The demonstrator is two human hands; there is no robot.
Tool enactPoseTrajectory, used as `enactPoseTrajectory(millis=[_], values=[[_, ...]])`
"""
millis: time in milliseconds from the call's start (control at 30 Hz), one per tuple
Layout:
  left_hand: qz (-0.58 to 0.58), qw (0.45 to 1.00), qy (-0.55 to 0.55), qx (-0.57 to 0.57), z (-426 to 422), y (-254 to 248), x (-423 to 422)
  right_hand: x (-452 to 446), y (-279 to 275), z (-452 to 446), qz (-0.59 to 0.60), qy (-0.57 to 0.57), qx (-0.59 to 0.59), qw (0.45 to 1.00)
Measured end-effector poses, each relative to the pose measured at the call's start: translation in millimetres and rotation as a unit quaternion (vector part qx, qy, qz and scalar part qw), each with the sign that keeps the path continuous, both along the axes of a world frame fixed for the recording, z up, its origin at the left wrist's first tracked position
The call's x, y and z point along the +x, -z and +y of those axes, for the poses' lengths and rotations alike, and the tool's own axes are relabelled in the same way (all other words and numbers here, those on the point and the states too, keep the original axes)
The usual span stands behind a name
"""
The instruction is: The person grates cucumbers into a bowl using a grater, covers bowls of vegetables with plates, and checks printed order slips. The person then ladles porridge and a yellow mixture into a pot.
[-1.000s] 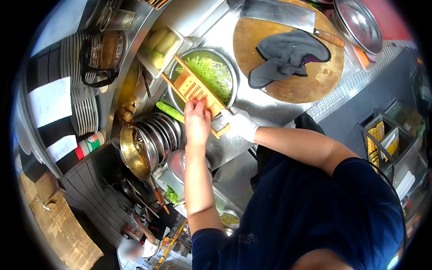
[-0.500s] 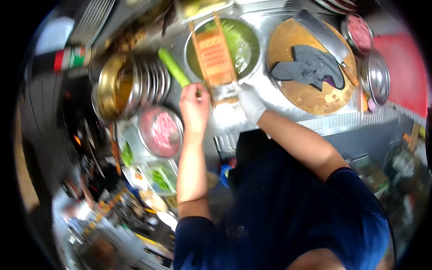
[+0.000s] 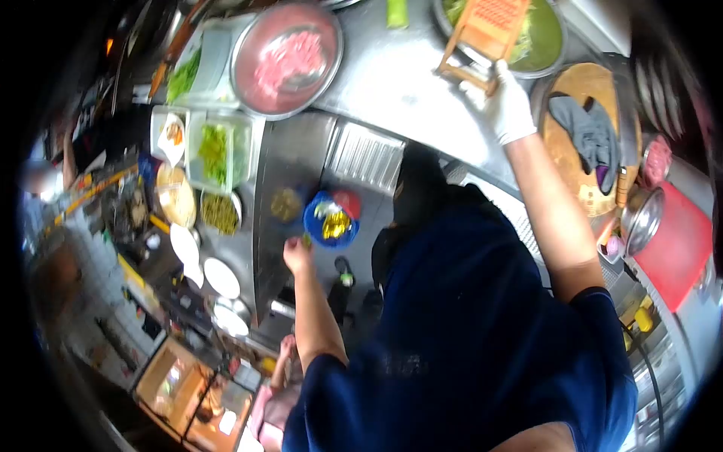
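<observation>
My left hand (image 3: 297, 256) is closed in a pinch on a small green vegetable stub (image 3: 306, 239), low over the floor beside a blue bin (image 3: 331, 224). Yellow packaging lies inside that bin. A thin white glove covers my right hand (image 3: 510, 105), whose fingers grip the near end of a wooden-framed grater (image 3: 493, 26) with an orange plate. This grater leans across a metal bowl (image 3: 553, 49) holding pale green shreds. To its left, a peeled green vegetable stalk (image 3: 397, 13) lies on the steel counter, cut off by the view's upper edge.
Right of the bowl, a round chopping board (image 3: 584, 181) bears grey gloves (image 3: 591, 135) and a cleaver (image 3: 622, 151). A bowl of pink meat (image 3: 290, 64) stands at upper left, near tubs of greens (image 3: 215, 154). Another person's pink sleeve (image 3: 263, 407) shows below.
My left hand has left the grater and moved down beside the blue bin with the stub. My right hand still holds the grater. The view has turned left and down.
</observation>
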State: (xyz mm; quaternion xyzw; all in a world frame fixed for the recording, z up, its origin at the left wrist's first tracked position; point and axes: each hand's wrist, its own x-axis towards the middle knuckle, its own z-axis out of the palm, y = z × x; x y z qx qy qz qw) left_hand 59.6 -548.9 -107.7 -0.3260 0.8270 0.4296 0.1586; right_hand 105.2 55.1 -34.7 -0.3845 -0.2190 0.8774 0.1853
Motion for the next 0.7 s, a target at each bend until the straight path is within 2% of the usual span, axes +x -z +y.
enactPoseTrajectory(millis=[33,67,100,133,167,233,300,367,433,467,533,567,600,633,667,700], values=[[0.029,0.996,-0.035,0.081,-21.9,16.8,9.5,0.2,0.6,1.5,0.024,0.016,-0.008,1.0],[-0.032,0.995,0.011,0.092,-43.4,37.8,9.5,-0.7,-3.2,6.0,0.031,0.025,0.002,0.999],[-0.058,0.978,0.165,-0.112,-66.0,76.2,2.5,-0.4,-12.6,4.6,0.025,0.028,0.013,0.999],[-0.131,0.923,0.302,-0.199,-70.1,87.3,-13.2,-1.3,-23.4,2.6,0.008,0.023,0.024,0.999],[-0.039,0.898,0.34,-0.275,-35.0,69.0,-14.2,-2.2,-33.7,-0.1,-0.008,0.018,0.03,0.999],[0.071,0.912,0.353,-0.197,59.7,19.6,-32.8,-1.4,-45.9,-3.7,-0.034,0.012,0.026,0.999],[0.156,0.878,0.439,-0.114,176.1,-51.1,-63.9,-2.6,-31.6,-4.7,-0.058,-0.02,0.008,0.998],[0.141,0.879,0.455,0.001,286.4,-102.9,-89.2,-2.4,-17.0,-1.3,-0.074,-0.038,-0.005,0.997],[0.3,0.798,0.516,0.082,403.8,-149.7,-104.4,-1.6,-13.8,-0.6,-0.079,-0.036,-0.014,0.996],[0.373,0.736,0.558,0.09,465.8,-176.7,-109.0,-1.7,-14.6,-0.7,-0.081,-0.032,-0.016,0.996],[0.422,0.65,0.623,0.109,585.8,-202.3,-126.5,-0.3,-23.1,0.2,-0.087,-0.026,-0.032,0.995],[0.444,0.601,0.66,0.073,646.1,-210.1,-137.1,0.6,-21.3,0.8,-0.084,-0.02,-0.025,0.996],[0.494,0.542,0.677,0.068,706.6,-194.1,-158.4,1.5,-20.0,-0.6,-0.077,-0.017,-0.03,0.996],[0.456,0.559,0.692,0.007,762.5,-182.4,-173.2,0.8,-19.2,0.2,-0.07,-0.012,-0.033,0.997],[0.462,0.539,0.701,-0.069,817.5,-152.7,-198.8,2.1,-21.3,5.1,-0.066,-0.021,-0.04,0.997],[0.422,0.476,0.746,-0.196,861.4,-134.7,-218.2,5.1,-26.8,7.9,-0.061,-0.029,-0.05,0.996]])
